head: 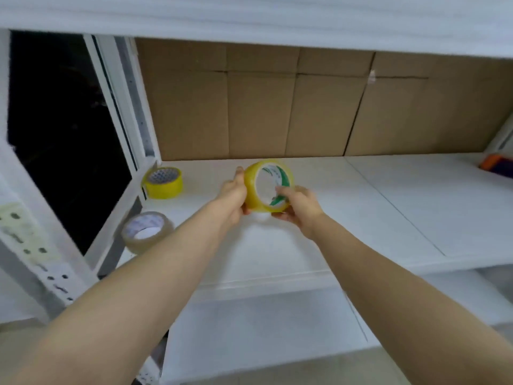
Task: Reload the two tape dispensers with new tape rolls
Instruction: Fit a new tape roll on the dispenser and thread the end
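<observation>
While both hands, left hand (232, 194) and right hand (298, 208), hold a yellowish tape roll (268, 186) upright above the white shelf (388, 207), fingers (283, 191) pinching its rim, the step looks like finding the tape's loose end; no dispenser is clearly visible.

Left hand (232, 196) and right hand (298, 209) grip a yellowish tape roll (268, 187) above the white shelf (388, 207); two more rolls lie left of it.
</observation>
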Demonstrator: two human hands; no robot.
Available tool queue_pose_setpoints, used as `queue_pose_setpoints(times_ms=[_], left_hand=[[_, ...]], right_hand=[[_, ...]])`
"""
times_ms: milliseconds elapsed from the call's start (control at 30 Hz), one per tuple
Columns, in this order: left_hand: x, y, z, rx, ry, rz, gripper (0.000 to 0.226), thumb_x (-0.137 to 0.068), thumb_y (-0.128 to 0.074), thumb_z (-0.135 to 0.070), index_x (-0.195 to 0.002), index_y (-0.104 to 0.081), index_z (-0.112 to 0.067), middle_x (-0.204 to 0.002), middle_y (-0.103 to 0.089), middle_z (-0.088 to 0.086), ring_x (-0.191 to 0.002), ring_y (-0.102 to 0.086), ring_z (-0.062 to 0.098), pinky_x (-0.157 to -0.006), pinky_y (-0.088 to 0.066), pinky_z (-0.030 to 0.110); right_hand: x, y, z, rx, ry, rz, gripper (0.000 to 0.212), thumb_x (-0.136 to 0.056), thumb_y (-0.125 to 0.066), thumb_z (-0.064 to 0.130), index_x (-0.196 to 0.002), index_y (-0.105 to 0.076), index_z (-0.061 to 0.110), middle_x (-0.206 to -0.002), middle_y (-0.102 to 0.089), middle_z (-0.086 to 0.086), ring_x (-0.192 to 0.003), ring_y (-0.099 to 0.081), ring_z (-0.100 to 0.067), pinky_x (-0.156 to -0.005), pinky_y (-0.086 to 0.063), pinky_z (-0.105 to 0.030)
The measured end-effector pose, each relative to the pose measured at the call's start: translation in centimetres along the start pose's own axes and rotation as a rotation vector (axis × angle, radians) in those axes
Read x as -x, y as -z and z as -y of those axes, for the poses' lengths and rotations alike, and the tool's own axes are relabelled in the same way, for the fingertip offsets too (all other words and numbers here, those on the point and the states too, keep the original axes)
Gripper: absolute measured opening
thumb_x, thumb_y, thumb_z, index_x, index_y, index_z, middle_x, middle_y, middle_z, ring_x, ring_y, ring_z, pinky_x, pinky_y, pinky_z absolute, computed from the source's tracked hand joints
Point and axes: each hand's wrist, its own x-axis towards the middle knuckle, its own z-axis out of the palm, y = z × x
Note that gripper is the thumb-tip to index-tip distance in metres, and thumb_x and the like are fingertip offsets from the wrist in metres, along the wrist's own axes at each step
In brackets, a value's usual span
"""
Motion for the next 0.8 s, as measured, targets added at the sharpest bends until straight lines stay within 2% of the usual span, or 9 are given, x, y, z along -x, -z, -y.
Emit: queue_pose_setpoints(times_ms=[100, 200, 267, 333, 500, 600, 700, 800], left_hand=[[2.3, -6.7, -0.2, -0.023, -0.024, 0.107, 0.042, -0.096, -0.031, -0.052, -0.083, -0.049, -0.016, -0.057, -0.044, 0.004, -0.047, -0.040, 0.016, -0.038, -0.033, 0.016], [4.6, -14.6, -0.1, -0.046, -0.006, 0.217, 0.049, -0.090, -0.036, -0.062, -0.076, -0.051, -0.017, -0.059, -0.047, 0.002, -0.052, -0.044, 0.016, -0.049, -0.040, 0.023], [6.3, -20.4, 0.5, -0.083, 0.004, 0.294, 0.050, -0.085, -0.043, -0.065, -0.081, -0.054, -0.016, -0.069, -0.052, 0.005, -0.059, -0.049, 0.017, -0.053, -0.044, 0.024], [8.2, -26.4, 1.4, -0.101, -0.004, 0.358, 0.047, -0.087, -0.045, -0.061, -0.083, -0.054, -0.015, -0.071, -0.053, 0.005, -0.059, -0.048, 0.017, -0.054, -0.044, 0.025], [12.3, -39.5, 3.7, -0.154, 0.014, 0.463, 0.044, -0.095, -0.032, -0.052, -0.086, -0.052, -0.014, -0.070, -0.053, 0.006, -0.057, -0.046, 0.018, -0.048, -0.039, 0.025], [13.7, -45.7, 4.6, -0.191, 0.047, 0.516, 0.045, -0.097, -0.028, -0.050, -0.092, -0.054, -0.014, -0.076, -0.053, 0.008, -0.059, -0.047, 0.018, -0.047, -0.039, 0.026], [15.3, -51.2, 4.8, -0.212, 0.101, 0.564, 0.050, -0.096, -0.030, -0.052, -0.096, -0.063, -0.015, -0.075, -0.056, 0.006, -0.065, -0.052, 0.016, -0.057, -0.045, 0.029], [16.2, -56.1, 4.9, -0.251, 0.140, 0.703, 0.055, -0.082, -0.046, -0.067, -0.097, -0.065, -0.018, -0.078, -0.059, 0.004, -0.076, -0.056, 0.014, -0.068, -0.050, 0.029]], right_hand=[[0.2, 6.3, 0.1, -0.023, 0.051, -0.095, 0.004, -0.090, -0.053, 0.006, -0.088, -0.054, 0.008, -0.085, -0.063, -0.012, -0.064, -0.062, -0.019, -0.057, -0.059, -0.030], [0.3, 14.7, 0.4, -0.047, 0.064, -0.177, 0.010, -0.092, -0.051, 0.005, -0.084, -0.053, 0.011, -0.089, -0.063, -0.014, -0.067, -0.063, -0.021, -0.062, -0.059, -0.034], [0.6, 21.1, 0.6, -0.039, 0.060, -0.229, 0.005, -0.091, -0.051, 0.005, -0.094, -0.055, 0.008, -0.093, -0.063, -0.016, -0.069, -0.063, -0.021, -0.067, -0.059, -0.039], [1.0, 27.6, 0.7, -0.034, 0.050, -0.279, 0.012, -0.091, -0.052, 0.005, -0.102, -0.055, 0.005, -0.093, -0.063, -0.017, -0.069, -0.063, -0.021, -0.068, -0.059, -0.040], [2.9, 41.2, 0.2, -0.062, 0.007, -0.393, 0.004, -0.087, -0.057, 0.007, -0.091, -0.057, 0.006, -0.086, -0.064, -0.014, -0.068, -0.064, -0.021, -0.058, -0.060, -0.034], [3.6, 47.4, -0.2, -0.073, -0.005, -0.455, 0.006, -0.088, -0.056, 0.008, -0.092, -0.058, 0.005, -0.082, -0.063, -0.011, -0.069, -0.065, -0.022, -0.062, -0.061, -0.035], [4.0, 52.8, -0.5, -0.088, 0.001, -0.515, 0.005, -0.089, -0.055, 0.010, -0.093, -0.057, 0.009, -0.086, -0.063, -0.011, -0.077, -0.066, -0.024, -0.070, -0.060, -0.036], [3.7, 57.5, -0.9, -0.125, 0.011, -0.582, 0.008, -0.089, -0.056, 0.011, -0.096, -0.059, 0.008, -0.084, -0.063, -0.010, -0.077, -0.067, -0.023, -0.073, -0.061, -0.038]])
